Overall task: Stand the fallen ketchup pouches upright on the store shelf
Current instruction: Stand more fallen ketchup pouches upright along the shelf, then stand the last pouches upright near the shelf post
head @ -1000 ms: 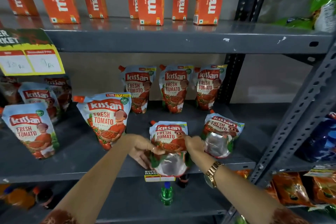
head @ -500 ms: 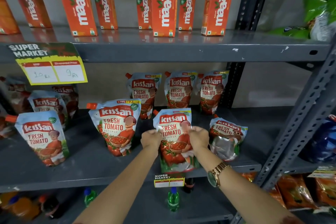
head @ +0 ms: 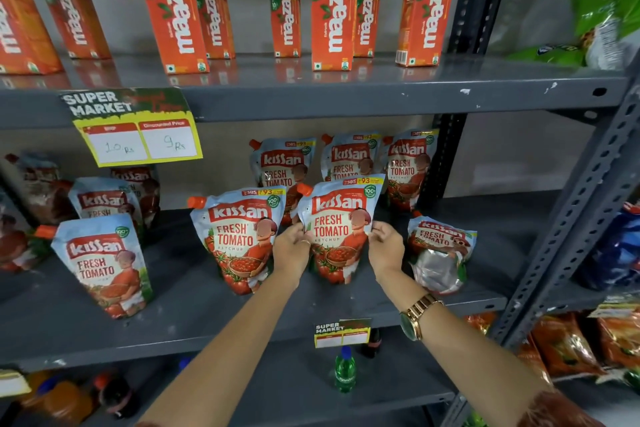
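A ketchup pouch [head: 337, 218], pale blue and red with an orange cap, stands upright on the grey middle shelf [head: 194, 319]. My left hand [head: 291, 248] grips its left edge and my right hand [head: 386, 248] grips its right edge. To its right another ketchup pouch [head: 438, 253] lies fallen, its silver bottom facing me. Left of my hands an upright pouch [head: 240, 236] stands close by. Three more pouches [head: 349, 158] stand in a row behind.
Several upright pouches [head: 100, 263] fill the shelf's left side. Orange juice cartons [head: 332, 15] stand on the shelf above. A price tag [head: 135, 130] hangs from that shelf's lip. A perforated upright post [head: 568, 236] bounds the right. Bottles [head: 344, 371] sit on the shelf below.
Both hands lifted the fallen pouch from the shelf's front edge, turned it upright and moved it back to stand beside the left pouch. The camera tilted upward.
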Available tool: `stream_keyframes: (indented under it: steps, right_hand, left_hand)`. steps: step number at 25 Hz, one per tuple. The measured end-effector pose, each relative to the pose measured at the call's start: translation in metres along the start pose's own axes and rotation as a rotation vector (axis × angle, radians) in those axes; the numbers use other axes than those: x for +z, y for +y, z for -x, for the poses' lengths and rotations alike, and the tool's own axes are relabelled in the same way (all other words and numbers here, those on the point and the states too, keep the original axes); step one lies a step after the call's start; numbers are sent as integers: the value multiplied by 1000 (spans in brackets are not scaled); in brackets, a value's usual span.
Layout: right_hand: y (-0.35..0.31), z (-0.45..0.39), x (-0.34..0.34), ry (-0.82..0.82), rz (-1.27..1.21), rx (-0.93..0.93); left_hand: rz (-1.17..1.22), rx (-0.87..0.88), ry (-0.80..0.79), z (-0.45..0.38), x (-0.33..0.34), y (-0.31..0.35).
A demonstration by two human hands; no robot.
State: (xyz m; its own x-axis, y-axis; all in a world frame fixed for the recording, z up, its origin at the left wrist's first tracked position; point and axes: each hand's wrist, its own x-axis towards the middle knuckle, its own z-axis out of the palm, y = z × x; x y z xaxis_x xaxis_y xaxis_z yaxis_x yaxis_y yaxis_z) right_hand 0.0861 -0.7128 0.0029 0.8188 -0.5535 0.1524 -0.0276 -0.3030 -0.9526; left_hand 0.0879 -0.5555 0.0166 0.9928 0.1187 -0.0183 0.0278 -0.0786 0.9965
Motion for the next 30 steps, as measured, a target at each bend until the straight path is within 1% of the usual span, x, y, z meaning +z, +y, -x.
stream_keyframes:
  steps: [2, 4, 6, 9, 11, 15, 17, 20, 22, 24, 27, 29, 30]
  right_hand:
    - [7, 6, -2, 67, -7, 53]
    - [13, 11, -8, 103, -56, 78]
    - [17, 15, -17, 152, -83, 90]
    - [19, 18, -33, 244, -143, 102]
    - [22, 20, -46, 314, -190, 120]
    - [30, 25, -70, 464, -59, 122]
    - [31, 23, -82, 496, -86, 127]
    - [32, 11, -98, 520, -118, 161]
    - [36, 0, -111, 509, -109, 181]
    - [42, -11, -124, 454, -73, 214]
    - [58, -30, -137, 274, 38, 285]
    - [69, -43, -140, 157, 89, 374]
    - [75, -50, -142, 113, 76, 425]
  left_hand:
    - [-16, 3, 0, 6, -3, -1]
    - [-54, -20, 41, 11, -5, -5]
    - [-93, -83, 106, 14, -5, -10]
    - [-43, -163, 182, 16, 0, -12]
    - [-12, -176, 127, 17, 7, -11]
    - [4, -168, 37, 26, 28, -9]
    - [-5, -148, 10, 30, 41, -9]
    - [-8, -132, -73, 33, 64, -4]
    - [-40, -123, -144, 32, 87, -2]
    - [-73, -127, -203, 32, 112, 2]
    - [-106, -147, -249, 29, 149, 2]
    - [-120, -190, -225, 24, 167, 2]
    - [-131, -214, -214, 22, 176, 2]
